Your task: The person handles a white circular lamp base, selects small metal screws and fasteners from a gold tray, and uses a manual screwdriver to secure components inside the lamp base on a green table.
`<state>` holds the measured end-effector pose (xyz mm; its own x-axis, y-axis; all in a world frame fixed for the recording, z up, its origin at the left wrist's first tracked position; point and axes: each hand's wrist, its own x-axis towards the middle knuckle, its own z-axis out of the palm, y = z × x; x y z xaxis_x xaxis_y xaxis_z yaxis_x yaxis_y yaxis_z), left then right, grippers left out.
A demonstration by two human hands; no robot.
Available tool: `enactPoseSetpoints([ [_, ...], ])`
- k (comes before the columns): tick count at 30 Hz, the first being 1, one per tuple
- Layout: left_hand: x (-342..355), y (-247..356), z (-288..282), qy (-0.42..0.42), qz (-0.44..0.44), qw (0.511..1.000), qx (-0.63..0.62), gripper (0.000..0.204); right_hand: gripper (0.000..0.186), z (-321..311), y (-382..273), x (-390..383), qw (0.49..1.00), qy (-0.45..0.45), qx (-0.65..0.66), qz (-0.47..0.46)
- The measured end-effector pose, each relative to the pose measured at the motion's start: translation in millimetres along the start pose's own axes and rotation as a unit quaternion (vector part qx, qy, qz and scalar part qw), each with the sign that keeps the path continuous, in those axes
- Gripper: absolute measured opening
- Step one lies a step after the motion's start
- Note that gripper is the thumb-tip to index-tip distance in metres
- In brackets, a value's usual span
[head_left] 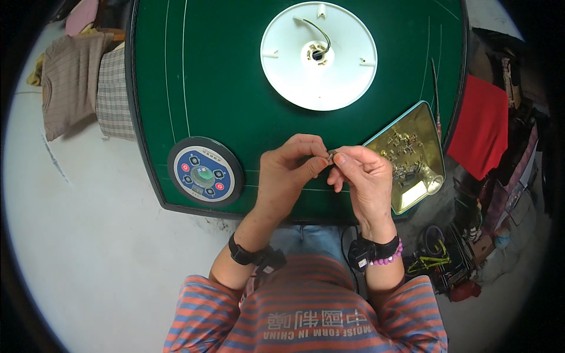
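Note:
My left hand (289, 170) and my right hand (369, 176) meet over the near part of a green felt table (223, 100). Between their thumbs and fingertips they pinch a small metal part (331, 157), mostly covered by the fingers and too small to name. Just right of my right hand lies a shallow rectangular tin (434, 132), gold inside, with several small brass and grey metal pieces (405, 141) in it. Beyond the hands, a round white plastic disc (294, 82) rests on the felt. A short bundle of wires (321, 34) comes out of its centre hole.
Left of my hands sits a round black-rimmed control panel (235, 176) with buttons. A thin dark rod (436, 94) with a reddish end lies by the right table edge. Cloth-draped seats (73, 82) flank the left side; red cloth (482, 126) and clutter are at right.

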<state>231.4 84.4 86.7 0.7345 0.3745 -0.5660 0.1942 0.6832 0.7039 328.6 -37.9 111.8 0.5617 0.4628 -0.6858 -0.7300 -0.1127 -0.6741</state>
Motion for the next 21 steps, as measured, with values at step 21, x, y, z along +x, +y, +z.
enactPoseSetpoints([
  [21, -3, 6, 15, 0.000, 0.010, 1.000, 0.025, 0.014, 0.012, -6, -3, -16, 0.991, 0.026, -0.105, -0.078],
])
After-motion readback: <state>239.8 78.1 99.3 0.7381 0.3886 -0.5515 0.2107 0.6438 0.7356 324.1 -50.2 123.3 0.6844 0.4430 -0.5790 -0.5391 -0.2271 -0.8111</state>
